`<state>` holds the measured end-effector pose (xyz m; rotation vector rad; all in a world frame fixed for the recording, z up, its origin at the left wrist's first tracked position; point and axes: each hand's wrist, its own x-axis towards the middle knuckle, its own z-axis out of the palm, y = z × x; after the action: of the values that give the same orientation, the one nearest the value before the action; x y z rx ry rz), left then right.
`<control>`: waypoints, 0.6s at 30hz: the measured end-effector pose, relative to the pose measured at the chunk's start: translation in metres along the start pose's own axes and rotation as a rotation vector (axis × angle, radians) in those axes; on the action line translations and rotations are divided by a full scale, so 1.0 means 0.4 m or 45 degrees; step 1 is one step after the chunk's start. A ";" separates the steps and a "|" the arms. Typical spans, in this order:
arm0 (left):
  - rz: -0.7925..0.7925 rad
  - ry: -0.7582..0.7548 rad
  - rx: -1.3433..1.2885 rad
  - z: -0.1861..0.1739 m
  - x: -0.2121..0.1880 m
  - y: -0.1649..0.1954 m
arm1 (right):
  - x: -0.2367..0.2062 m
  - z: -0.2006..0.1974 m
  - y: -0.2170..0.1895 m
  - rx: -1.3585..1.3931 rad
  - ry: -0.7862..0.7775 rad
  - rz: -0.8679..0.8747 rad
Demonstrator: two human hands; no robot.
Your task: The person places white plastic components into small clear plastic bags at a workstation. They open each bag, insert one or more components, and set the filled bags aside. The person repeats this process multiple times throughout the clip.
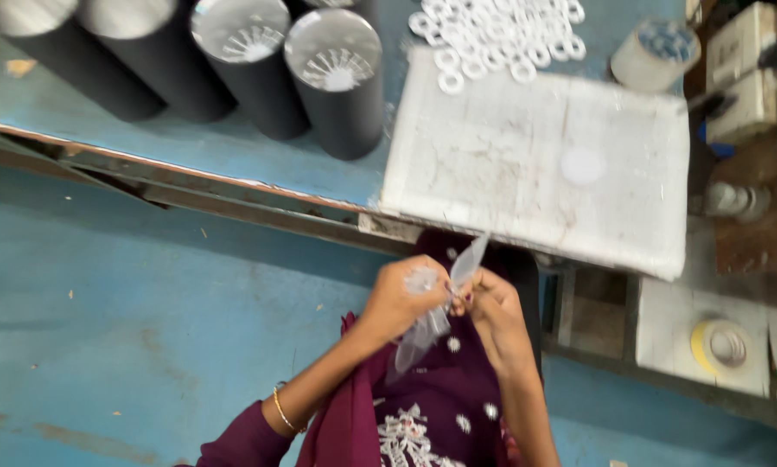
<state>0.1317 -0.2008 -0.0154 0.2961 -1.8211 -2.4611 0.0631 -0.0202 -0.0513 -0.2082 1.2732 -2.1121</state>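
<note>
My left hand is closed, its fingers curled round the upper part of a small clear plastic bag, and my right hand meets it from the other side, fingers pinched on the same film, so the bag hangs between both sets of fingers, just in front of my lap and below the desk edge. I judge the bag to be very light, limp and a little slippery; it will crumple wherever I press, so the safest hold seems to be at the mouth or a corner, with thumb against fingertip, rather than round its middle. Its top sticks up above my fingers and the rest trails down below them; whether anything is inside I cannot tell. Far above and left of my fingers, four black tubes stand on end with shiny silvery tops, closed as far as I can see. Straight above my fingers lies a white foam slab, bare but for a faint round mark. Beyond it, a loose heap of white rings sits straight on the desk. Up to the right lies a pale roll; lower right of my fingers, a roll of yellow tape rests on a white board.
</note>
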 end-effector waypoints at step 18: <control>0.140 -0.114 -0.020 0.013 0.007 -0.054 | 0.016 -0.045 0.004 -0.447 -0.085 -0.097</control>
<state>0.1295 -0.1901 -0.0347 0.0832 -1.7981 -2.4491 0.0507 -0.0115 -0.0631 -0.4804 1.6113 -1.9118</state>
